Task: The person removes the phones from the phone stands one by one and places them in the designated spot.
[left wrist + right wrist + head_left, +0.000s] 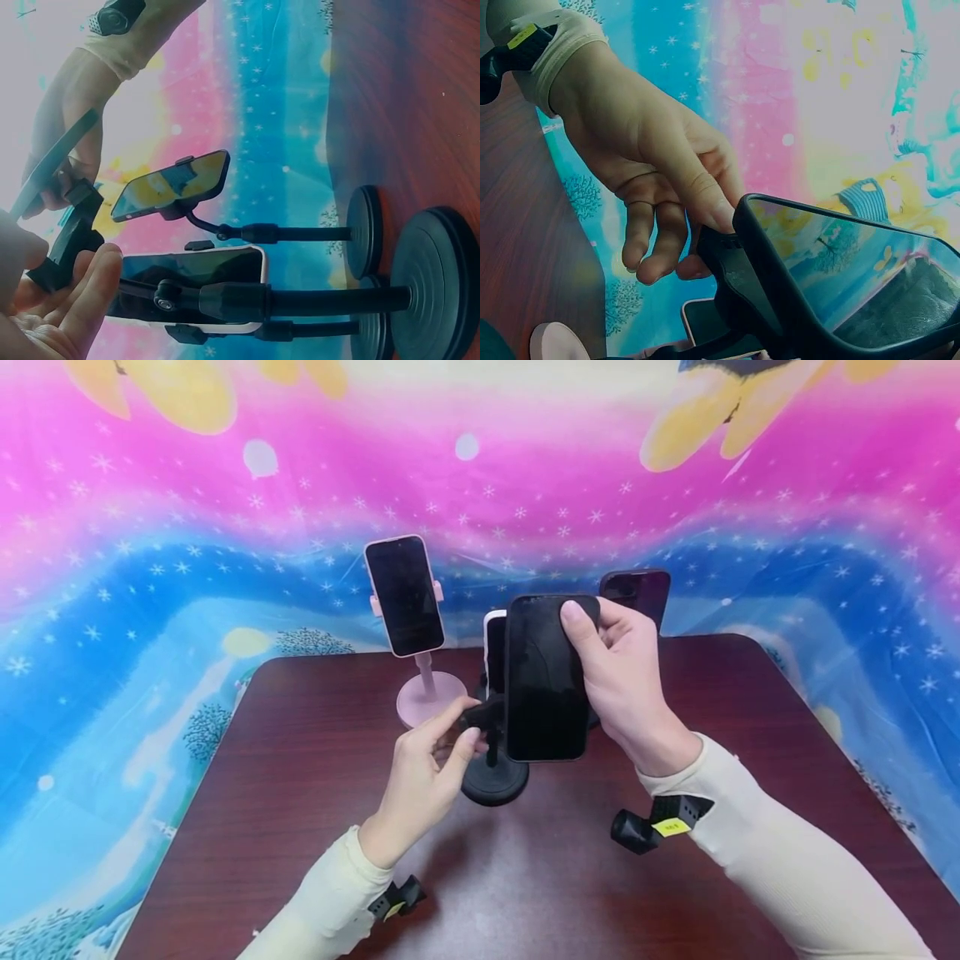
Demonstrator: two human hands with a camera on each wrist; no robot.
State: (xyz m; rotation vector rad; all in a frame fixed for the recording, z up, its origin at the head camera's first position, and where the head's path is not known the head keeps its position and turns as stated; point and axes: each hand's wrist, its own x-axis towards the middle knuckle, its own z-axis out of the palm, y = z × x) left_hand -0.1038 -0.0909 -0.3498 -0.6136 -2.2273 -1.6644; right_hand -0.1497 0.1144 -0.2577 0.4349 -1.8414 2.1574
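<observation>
My right hand [626, 689] grips a black smartphone [547, 685] by its upper right edge, thumb on the dark screen. Just left of the phone, my left hand [420, 777] pinches the black clamp [483, 716] of a phone stand between thumb and fingers. This stand's round black base [495, 783] rests on the table. In the left wrist view the clamp [75, 236] is close behind the tilted phone [56, 165]. From the right wrist, the phone [855, 281] overlaps the clamp [739, 274], and the left thumb and fingers hold the clamp's end.
A pink stand [431, 697] at the back left bears a pink-edged phone [405, 597]. Behind the held phone is a white-edged phone [495, 656], and a dark phone [641, 589] is at the back right, both on black stands. A patterned cloth [480, 510] hangs behind the brown table [300, 810].
</observation>
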